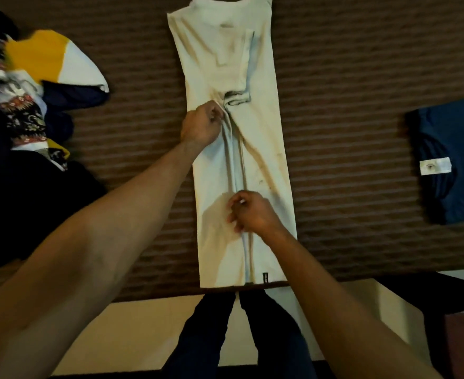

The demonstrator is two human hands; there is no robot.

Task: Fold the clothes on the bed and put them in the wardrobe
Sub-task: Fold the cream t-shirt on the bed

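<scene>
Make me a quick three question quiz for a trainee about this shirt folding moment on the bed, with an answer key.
1. True or false: the cream shirt lies as a long narrow strip on the brown striped bed cover.
2. Which hand grips the fabric farther from the person: the left hand or the right hand?
3. Multiple choice: where does the folded navy shirt lie? A) on the cream shirt B) apart, to its right C) in the unfolded pile

Key: 1 true; 2 left hand; 3 B
</scene>
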